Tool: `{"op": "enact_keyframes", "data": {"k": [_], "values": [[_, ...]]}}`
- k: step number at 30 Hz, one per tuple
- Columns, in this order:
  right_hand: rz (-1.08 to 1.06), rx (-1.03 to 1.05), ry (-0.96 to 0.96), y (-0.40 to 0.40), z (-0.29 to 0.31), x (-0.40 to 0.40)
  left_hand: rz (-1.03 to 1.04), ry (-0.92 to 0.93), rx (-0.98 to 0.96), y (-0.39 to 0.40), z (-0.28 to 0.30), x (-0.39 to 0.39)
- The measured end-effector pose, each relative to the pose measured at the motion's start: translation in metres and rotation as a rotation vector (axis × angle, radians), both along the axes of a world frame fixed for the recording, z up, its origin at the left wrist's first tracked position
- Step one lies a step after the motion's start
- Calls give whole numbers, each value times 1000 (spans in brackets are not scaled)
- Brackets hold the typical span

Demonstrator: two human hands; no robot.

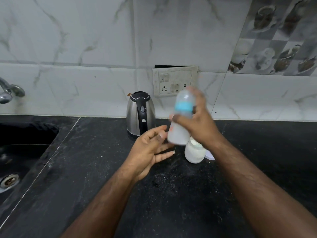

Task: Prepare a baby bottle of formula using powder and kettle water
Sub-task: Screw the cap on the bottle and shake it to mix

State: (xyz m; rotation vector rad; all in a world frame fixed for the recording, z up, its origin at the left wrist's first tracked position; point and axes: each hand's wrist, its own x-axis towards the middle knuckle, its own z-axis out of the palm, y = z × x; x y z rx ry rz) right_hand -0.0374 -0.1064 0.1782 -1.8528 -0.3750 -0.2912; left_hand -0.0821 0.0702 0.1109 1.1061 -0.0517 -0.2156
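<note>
My right hand (199, 121) grips a baby bottle (181, 124) with a blue collar and clear cap, held upright in the air above the counter; the bottle is motion-blurred and looks white inside. My left hand (151, 148) hovers just left of the bottle's base, palm up, fingers spread, holding nothing. Below the bottle a small jar of white powder (194, 152) stands on the black counter (171, 194), partly hidden by my right wrist. A steel kettle (140, 113) with a black handle stands at the back by the wall.
A dark sink (20, 152) with a drain lies at the left, a tap (8, 91) above it. A switch and socket panel (173, 81) is on the tiled wall behind the kettle. White specks dust the counter. Something white lies behind the jar.
</note>
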Motion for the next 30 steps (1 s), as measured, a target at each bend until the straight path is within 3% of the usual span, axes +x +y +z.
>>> {"op": "enact_keyframes", "data": {"k": [2, 3, 6, 10, 14, 17, 21, 24, 28, 30], "values": [[-69, 188, -120, -2, 13, 4, 33, 65, -30, 0, 1, 2], [-63, 184, -130, 2, 14, 1, 36, 87, -45, 0, 1, 3], [13, -68, -79, 15, 1, -10, 7, 100, -95, -2, 0, 3], [-100, 216, -142, 10, 11, -1, 6, 160, -167, -2, 1, 1], [8, -62, -117, 18, 3, -10, -13, 165, -225, -5, -2, -1], [-64, 175, -180, 14, 12, -4, 21, 215, -274, -7, -2, 0], [2, -68, -180, 22, 7, -12, 52, 229, -285, -9, -5, -2], [-54, 138, -186, 20, 11, -8, 66, 246, -285, -9, -6, -1], [30, -129, -184, 25, 7, -14, 66, 238, -287, -10, -6, -3], [-29, 56, -224, 22, 13, -8, 74, 250, -291, -9, -5, -2]]}}
